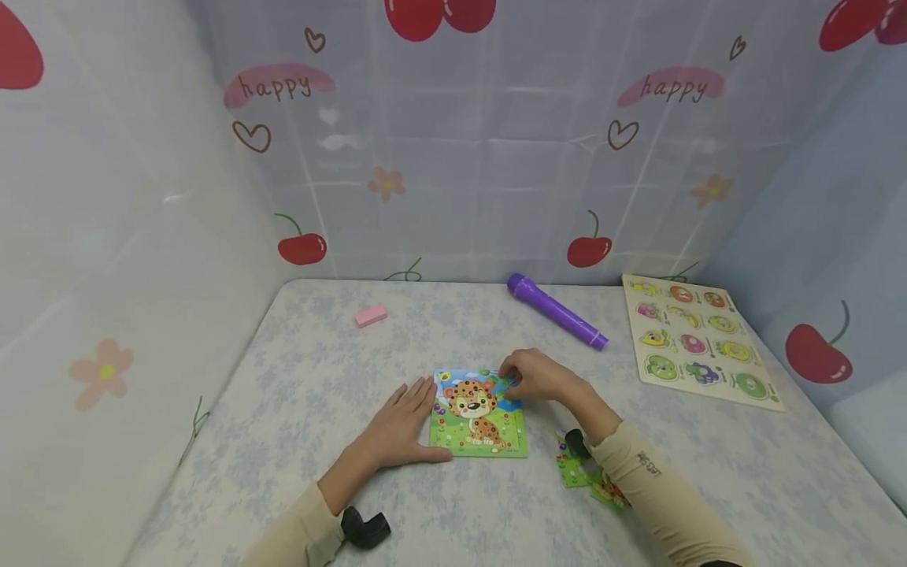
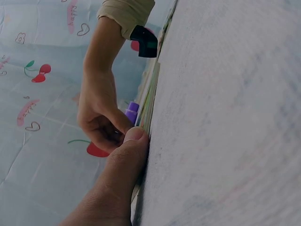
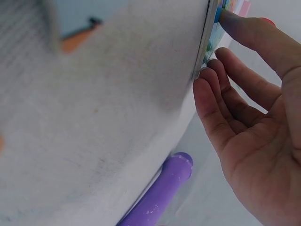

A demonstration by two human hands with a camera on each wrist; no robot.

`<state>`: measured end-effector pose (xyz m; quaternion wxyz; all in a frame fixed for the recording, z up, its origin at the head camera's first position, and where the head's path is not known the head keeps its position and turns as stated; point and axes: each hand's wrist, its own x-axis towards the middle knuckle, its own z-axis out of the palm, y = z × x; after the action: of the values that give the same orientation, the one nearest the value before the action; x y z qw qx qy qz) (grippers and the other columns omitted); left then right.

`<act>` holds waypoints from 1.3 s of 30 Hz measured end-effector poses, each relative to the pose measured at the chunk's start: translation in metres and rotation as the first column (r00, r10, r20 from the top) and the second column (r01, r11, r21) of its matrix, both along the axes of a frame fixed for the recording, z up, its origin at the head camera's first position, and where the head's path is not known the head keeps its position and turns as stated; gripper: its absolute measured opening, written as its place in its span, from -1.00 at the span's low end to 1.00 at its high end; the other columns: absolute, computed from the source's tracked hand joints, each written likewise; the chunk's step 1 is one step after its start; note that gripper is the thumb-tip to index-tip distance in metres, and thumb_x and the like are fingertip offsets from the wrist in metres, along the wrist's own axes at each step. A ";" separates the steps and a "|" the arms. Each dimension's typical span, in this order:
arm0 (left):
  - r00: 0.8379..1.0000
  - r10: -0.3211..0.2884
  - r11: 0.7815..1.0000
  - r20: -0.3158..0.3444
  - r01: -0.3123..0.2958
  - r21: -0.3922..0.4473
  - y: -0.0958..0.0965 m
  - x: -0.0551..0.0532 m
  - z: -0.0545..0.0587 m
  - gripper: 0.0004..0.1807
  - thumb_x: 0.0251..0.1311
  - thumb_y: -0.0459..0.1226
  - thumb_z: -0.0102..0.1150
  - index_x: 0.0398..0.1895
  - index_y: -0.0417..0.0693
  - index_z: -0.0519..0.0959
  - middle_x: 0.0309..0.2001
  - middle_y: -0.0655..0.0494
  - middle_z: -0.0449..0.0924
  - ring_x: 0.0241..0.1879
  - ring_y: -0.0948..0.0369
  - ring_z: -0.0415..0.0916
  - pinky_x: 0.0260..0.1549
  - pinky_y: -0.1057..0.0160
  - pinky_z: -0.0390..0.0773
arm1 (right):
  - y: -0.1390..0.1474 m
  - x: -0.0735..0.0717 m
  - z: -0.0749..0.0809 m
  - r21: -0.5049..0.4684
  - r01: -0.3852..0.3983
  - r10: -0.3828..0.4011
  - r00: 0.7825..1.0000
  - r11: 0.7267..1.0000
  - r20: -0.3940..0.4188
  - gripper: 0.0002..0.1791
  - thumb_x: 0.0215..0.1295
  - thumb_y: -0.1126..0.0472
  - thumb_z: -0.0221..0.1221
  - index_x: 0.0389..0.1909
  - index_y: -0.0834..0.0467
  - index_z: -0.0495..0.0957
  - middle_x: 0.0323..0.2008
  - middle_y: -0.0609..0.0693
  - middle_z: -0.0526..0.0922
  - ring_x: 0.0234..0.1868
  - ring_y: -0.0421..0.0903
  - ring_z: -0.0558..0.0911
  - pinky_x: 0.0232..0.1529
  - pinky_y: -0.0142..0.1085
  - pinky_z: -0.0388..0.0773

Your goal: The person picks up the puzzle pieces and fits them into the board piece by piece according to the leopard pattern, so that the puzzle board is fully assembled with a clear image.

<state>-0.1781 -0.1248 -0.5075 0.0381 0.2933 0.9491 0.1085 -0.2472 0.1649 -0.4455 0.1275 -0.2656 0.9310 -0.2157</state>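
A square jigsaw puzzle (image 1: 478, 421) with a cartoon leopard on green and blue lies flat on the table. My left hand (image 1: 400, 425) rests along its left side, fingers straight, thumb at the lower left corner. In the left wrist view that thumb (image 2: 127, 162) touches the puzzle's edge. At the upper right corner, my right hand (image 1: 534, 376) has its fingers curled and holds a blue puzzle piece (image 3: 217, 15) at the thumb tip, the other fingertips by the board's edge. The fingers partly hide this piece. Loose puzzle pieces (image 1: 572, 471) lie under the right forearm.
A purple toy microphone (image 1: 556, 309) lies behind the right hand. At the back right is a board with fruit pictures (image 1: 701, 342). A pink block (image 1: 371, 316) sits at the back left. Printed curtains (image 1: 482, 173) surround the table (image 1: 319, 354).
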 end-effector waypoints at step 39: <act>1.000 0.005 1.000 0.026 -0.005 0.001 0.000 0.001 0.000 0.30 -0.03 0.54 -0.05 0.56 -0.14 -0.13 0.59 -0.01 -0.22 0.58 0.06 -0.23 0.51 -0.07 -0.08 | 0.049 0.036 0.022 -0.036 0.060 -0.059 0.998 0.998 0.022 -0.51 0.08 0.11 0.43 0.01 0.25 0.62 -0.20 0.05 0.66 -0.19 -0.10 0.56 -0.16 -0.25 0.55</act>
<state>-0.1775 -0.1246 -0.5074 0.0498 0.2897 0.9491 0.1131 -0.2115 0.2142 -0.4232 0.1260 -0.2376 0.9330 -0.2391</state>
